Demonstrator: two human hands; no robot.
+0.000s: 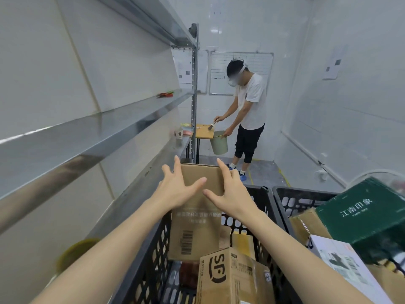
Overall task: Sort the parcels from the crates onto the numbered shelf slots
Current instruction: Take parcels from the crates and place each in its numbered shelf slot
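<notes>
head view: both forearms reach forward over the left black crate [151, 264]. tall brown cardboard box [197, 229] stands upright in that crate, top edge above the rim, barcode on the near face. left hand [175, 189] lies on the box's upper left, fingers splayed and straight, thumb across the near face. right hand [228, 194] is on the upper right, fingers also splayed and straight, thumb pointing in toward the left thumb. neither hand is curled round the box; both are flat and open against it. can't tell if the box is lifted off the crate floor.

sf-printed carton [228, 275] sits in the same crate, nearer the camera, with smaller brown parcels between it and the tall box. second black crate [306, 200] is just beside it on the right, holding a dark green box [361, 213] and a white labelled box [344, 262].

metal shelf rack [87, 137] runs along the left wall; paper cup [179, 133] near its far end. second person [249, 106] at the back holds a brush [211, 126] over a small wooden table [205, 131] and a green bucket [219, 143].
</notes>
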